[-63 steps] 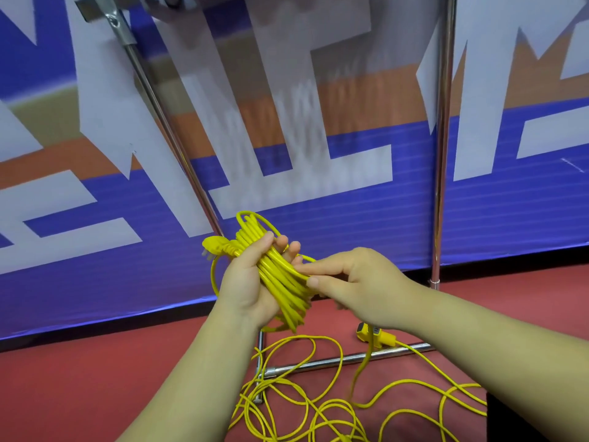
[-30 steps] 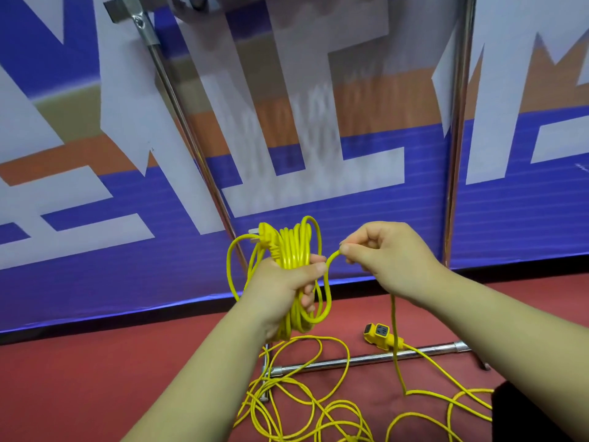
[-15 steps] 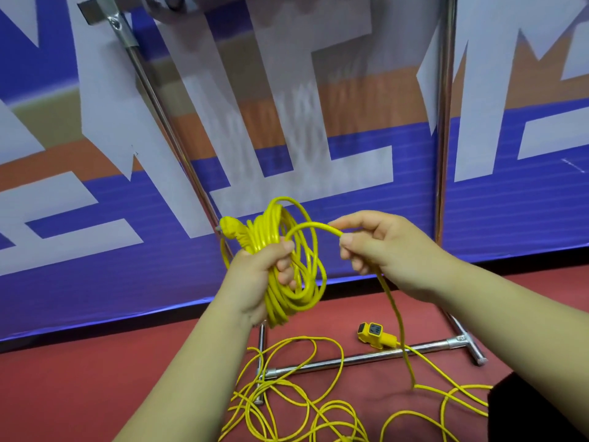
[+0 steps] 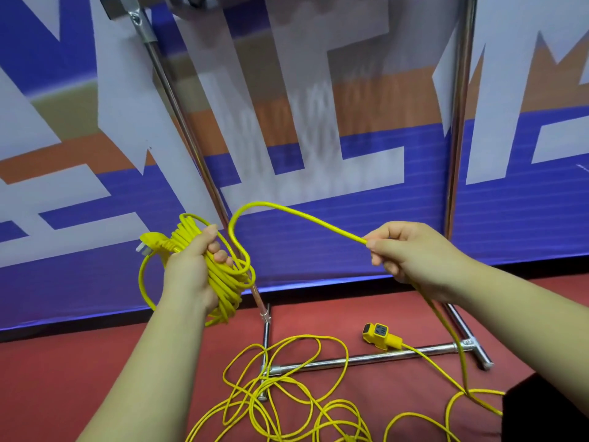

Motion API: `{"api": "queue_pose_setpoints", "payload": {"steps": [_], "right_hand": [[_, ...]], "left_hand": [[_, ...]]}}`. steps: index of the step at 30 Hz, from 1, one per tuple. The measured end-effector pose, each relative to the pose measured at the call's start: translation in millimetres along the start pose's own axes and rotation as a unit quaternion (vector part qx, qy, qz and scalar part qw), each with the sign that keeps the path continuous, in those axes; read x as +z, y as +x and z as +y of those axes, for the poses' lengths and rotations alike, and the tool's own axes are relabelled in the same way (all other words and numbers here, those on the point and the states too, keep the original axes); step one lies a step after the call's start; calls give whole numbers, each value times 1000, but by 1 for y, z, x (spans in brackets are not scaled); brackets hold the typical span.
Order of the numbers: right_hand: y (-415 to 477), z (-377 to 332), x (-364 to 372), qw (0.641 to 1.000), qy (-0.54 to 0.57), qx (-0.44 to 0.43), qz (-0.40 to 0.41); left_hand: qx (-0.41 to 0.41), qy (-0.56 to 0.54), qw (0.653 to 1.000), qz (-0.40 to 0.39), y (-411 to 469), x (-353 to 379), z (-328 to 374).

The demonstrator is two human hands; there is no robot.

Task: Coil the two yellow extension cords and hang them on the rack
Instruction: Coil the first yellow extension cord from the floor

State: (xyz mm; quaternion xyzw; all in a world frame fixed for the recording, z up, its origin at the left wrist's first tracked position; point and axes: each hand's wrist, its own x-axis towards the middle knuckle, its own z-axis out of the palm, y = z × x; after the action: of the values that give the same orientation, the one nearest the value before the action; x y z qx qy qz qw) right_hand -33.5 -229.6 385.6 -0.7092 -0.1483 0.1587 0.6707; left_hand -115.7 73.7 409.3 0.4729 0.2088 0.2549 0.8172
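Head-height view, looking forward and down. At nine o'clock from centre, left hand (image 4: pixel 191 272) clamped tight round a coiled bundle of yellow extension cord (image 4: pixel 224 287), fingers curled through the loops. Yellow plug (image 4: pixel 153 242) jutting from the bundle toward nine o'clock.

From the bundle, a single strand (image 4: pixel 318 221) arching up toward twelve o'clock, then sloping down toward three o'clock. There, right hand (image 4: pixel 411 253) pinching that strand between thumb and curled fingers, the cord trailing on under the wrist toward five o'clock and down to the red floor (image 4: pixel 95 362).

At six o'clock, loose yellow loops (image 4: pixel 302 336) tangled on the floor, draped across the base bar (image 4: pixel 366 357) of a chrome rack (image 4: pixel 459 122). One cord or two down there: impossible to tell. Yellow socket end (image 4: pixel 379 334) at five o'clock, just beside that bar. Rack uprights rising at eleven and one o'clock. Behind everything, a blue, white and orange banner (image 4: pixel 318 154).
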Motion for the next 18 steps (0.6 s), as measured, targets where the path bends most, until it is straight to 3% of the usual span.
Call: {"api": "queue_pose_setpoints", "payload": {"steps": [5,11,18], "right_hand": [[10,6,8,994,25,90,57],[14,11,16,973,59,206,87],[18,11,18,961,150,215,89]], "left_hand": [[-21,-22,999,-24,-4,-3,-2],[1,-20,989,-145,-19,4,1],[-19,35,969,-242,-46,24,-9]]}}
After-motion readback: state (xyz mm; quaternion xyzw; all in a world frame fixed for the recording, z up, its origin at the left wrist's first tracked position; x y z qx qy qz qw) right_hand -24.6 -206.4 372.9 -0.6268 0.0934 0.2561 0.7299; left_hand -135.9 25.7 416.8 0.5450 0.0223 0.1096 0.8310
